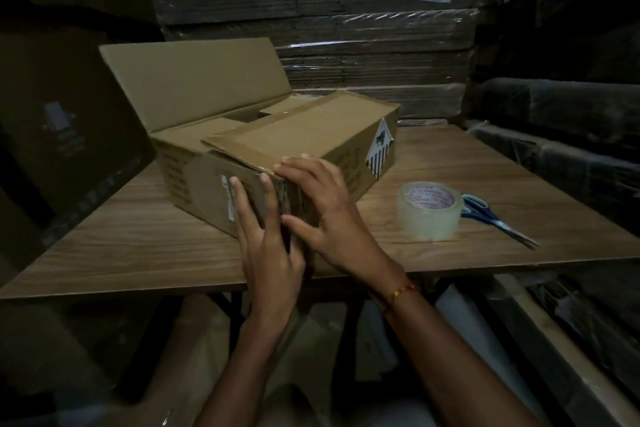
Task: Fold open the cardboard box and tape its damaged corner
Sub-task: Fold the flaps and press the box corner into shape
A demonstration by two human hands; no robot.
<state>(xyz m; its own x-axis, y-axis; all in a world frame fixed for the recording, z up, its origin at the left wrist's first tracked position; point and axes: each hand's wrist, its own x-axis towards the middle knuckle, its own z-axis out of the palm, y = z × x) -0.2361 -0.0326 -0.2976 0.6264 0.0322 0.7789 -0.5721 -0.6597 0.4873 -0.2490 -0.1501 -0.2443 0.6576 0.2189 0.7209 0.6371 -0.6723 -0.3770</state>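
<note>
A brown cardboard box (304, 128) stands on the wooden table (138, 246), its near corner pointing at me. Its far flap stands upright and one near flap lies folded down. My left hand (266, 246) lies flat against the left face of that near corner, fingers straight. My right hand (322, 215) presses flat on the right face of the same corner, fingertips at the top edge. Glossy clear tape seems to run down the corner between the hands. A roll of clear tape (429, 211) rests on the table to the right of the box.
Blue-handled scissors (491, 215) lie just right of the tape roll. Wrapped stacks of flat cardboard (346, 28) rise behind the table. A dark flat box (62, 135) leans at the left. The table's near edge runs just below my hands.
</note>
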